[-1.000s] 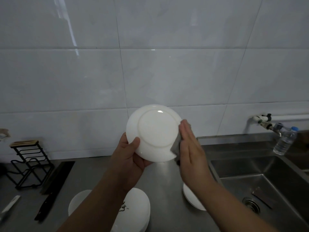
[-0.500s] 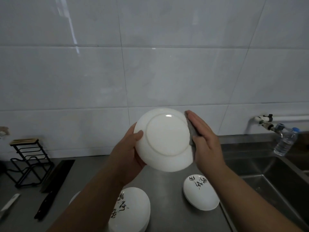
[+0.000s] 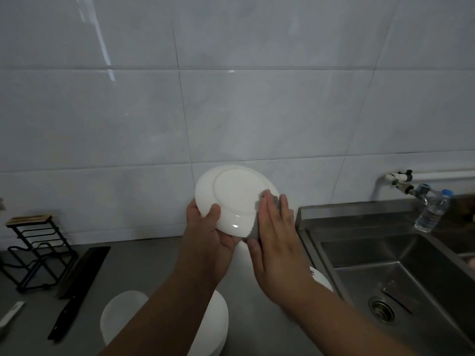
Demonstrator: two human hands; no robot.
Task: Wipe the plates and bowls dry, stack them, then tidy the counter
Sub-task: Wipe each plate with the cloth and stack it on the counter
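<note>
Drying the underside of a white plate (image 3: 232, 194) held above the steel counter (image 3: 144, 268).
Left hand (image 3: 205, 227) grips its lower rim, thumb curled over; right hand (image 3: 276, 235), fingers straight, presses a grey cloth (image 3: 253, 231) flat. Best to turn the plate steadily, covering the foot ring.

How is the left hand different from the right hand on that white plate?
The left hand curls round the rim of the round white plate, thumb on its underside; the right hand lies flat with straight fingers. The left hand touches the plate bare; the right hand presses a grey cloth against it. Both are raised above the steel counter, working on the same plate.
</note>
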